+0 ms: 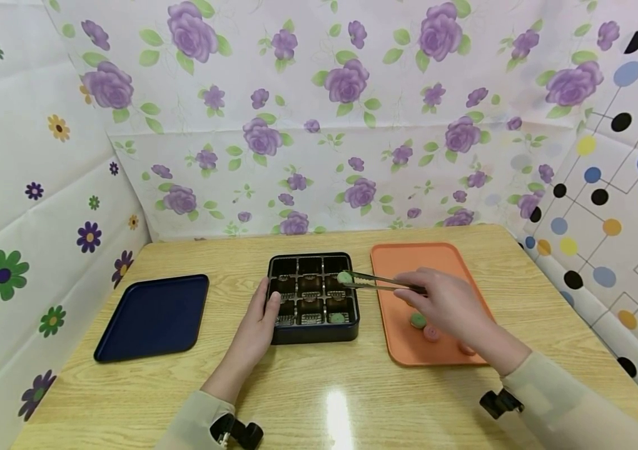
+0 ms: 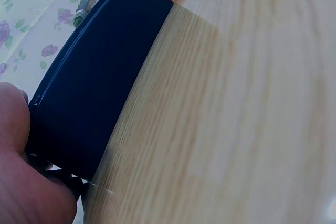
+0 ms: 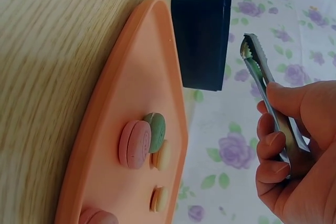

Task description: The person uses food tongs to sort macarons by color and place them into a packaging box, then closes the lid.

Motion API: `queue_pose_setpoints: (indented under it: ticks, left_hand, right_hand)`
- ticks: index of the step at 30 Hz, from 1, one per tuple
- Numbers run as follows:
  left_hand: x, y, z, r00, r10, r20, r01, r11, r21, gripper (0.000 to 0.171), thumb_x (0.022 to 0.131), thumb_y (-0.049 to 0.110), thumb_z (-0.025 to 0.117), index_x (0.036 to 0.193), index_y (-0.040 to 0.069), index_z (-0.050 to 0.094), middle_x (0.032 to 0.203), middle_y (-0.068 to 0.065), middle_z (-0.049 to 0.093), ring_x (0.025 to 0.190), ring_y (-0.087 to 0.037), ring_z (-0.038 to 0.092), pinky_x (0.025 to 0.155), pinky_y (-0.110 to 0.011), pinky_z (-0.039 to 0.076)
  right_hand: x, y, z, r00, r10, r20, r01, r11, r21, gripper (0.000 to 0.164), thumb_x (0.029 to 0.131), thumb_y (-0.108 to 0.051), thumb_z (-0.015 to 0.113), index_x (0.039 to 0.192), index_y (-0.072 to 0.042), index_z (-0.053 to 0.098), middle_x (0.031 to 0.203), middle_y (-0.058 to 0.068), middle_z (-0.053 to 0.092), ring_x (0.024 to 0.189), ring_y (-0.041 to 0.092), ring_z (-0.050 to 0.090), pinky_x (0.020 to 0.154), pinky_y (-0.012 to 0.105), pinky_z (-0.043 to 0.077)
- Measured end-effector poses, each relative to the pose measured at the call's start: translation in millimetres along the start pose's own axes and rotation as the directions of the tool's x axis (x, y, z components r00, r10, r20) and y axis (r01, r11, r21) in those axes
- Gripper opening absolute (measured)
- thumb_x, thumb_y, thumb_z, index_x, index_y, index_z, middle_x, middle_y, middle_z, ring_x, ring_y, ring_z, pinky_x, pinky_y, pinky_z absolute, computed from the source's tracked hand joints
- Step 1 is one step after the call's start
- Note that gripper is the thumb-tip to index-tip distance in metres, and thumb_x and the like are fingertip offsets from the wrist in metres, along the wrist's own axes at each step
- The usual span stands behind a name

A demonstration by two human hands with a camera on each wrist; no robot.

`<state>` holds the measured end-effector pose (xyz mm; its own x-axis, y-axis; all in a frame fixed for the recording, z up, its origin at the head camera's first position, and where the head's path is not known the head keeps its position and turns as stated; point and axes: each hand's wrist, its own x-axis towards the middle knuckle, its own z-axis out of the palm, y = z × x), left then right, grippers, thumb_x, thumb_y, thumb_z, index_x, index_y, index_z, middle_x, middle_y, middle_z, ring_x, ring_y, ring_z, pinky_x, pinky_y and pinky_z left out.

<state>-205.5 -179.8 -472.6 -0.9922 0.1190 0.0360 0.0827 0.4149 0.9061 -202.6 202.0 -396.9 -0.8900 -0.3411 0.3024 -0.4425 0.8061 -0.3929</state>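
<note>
My right hand grips metal tongs with serrated ends. Between the tips is a green macaron, over the right column of a dark box. The box has a clear insert with three rows of three compartments; another green macaron lies in the front right one. My left hand holds the box at its left side, thumb at the rim. On the orange tray, a pink macaron leans against a green one, near two pale yellow macarons.
A dark blue tray lies at the left of the wooden table. Another pink macaron sits on the orange tray, partly under my right wrist in the head view. Flowered cloth hangs behind the table, with patterned cloth at both sides.
</note>
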Motion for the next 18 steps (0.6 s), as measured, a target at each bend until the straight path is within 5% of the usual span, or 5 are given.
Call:
queue_pose_setpoints:
  ticks: [7, 18]
  left_hand:
    - [0.0, -1.1, 0.1, 1.0, 0.026, -0.013, -0.026, 1.0, -0.004, 0.089, 0.115, 0.07, 0.033, 0.18, 0.016, 0.005, 0.185, -0.014, 0.005, 0.169, -0.04, 0.004, 0.131, -0.069, 0.012]
    - [3.4, -7.0, -1.0, 1.0, -0.002, 0.006, 0.002, 1.0, -0.017, 0.096, 0.111, 0.078, 0.034, 0.18, 0.018, 0.004, 0.185, -0.004, 0.003, 0.169, -0.031, 0.003, 0.133, -0.063, 0.012]
  right_hand:
    - [6.2, -2.1, 5.5, 1.0, -0.02, -0.006, 0.02, 0.999, -0.05, 0.032, 0.106, -0.035, 0.079, 0.133, -0.019, 0.082, 0.101, -0.006, 0.076, 0.073, 0.006, 0.06, 0.061, 0.033, 0.048]
    - [10.1, -6.6, 11.3, 1.0, -0.029, 0.009, 0.03, 0.998, -0.051, 0.028, 0.106, -0.029, 0.08, 0.132, -0.018, 0.083, 0.097, -0.008, 0.071, 0.07, 0.005, 0.058, 0.058, 0.032, 0.046]
